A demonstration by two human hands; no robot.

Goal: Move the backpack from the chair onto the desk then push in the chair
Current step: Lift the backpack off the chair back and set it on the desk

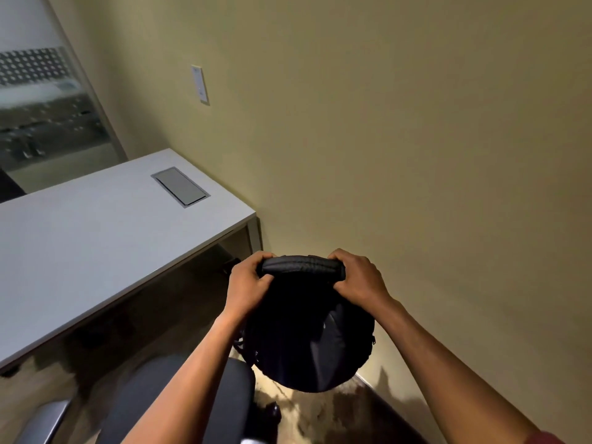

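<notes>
A black backpack (307, 341) hangs in the air by its padded top handle (301, 265), to the right of the desk's end and above the floor. My left hand (248, 283) grips the handle's left end and my right hand (355, 277) grips its right end. The white desk (80, 251) stretches across the left, its top bare around a grey cable hatch (180, 186). The dark grey chair seat (179, 398) sits low at the bottom, under my left forearm, with a silver armrest (45, 421) at the bottom left.
A beige wall (416, 155) stands close on the right and ahead, with a white wall plate (200, 84). A glass partition (41, 107) rises behind the desk's far end. Pale patterned floor (288, 405) shows beneath the backpack.
</notes>
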